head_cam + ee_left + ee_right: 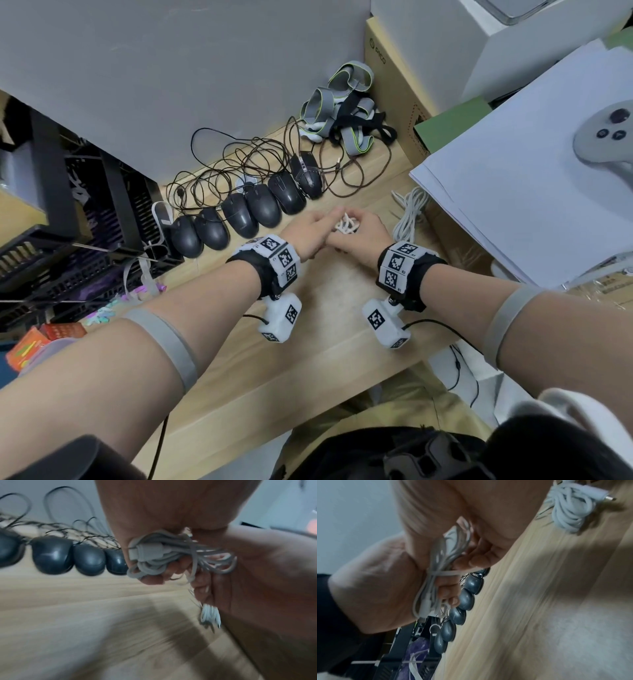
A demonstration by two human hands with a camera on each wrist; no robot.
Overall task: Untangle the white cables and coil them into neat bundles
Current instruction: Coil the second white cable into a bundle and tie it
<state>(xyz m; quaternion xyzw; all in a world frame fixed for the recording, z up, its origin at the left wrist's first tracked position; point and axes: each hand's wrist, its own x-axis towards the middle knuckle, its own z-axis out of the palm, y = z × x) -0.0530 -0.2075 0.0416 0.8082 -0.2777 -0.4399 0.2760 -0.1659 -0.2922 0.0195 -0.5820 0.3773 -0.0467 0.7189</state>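
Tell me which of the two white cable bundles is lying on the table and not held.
The white bundle on the table to the right of the right hand, beside the paper stack. The other bundle is gripped between both hands, above the table.

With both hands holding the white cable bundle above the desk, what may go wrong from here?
1. The white cable bundle looks loose between the left hand and right hand; loops may slip and tangle again.
2. Its free plug end hangs down and might snag.
3. The black mice lie near; a dropped loop could catch their cords.
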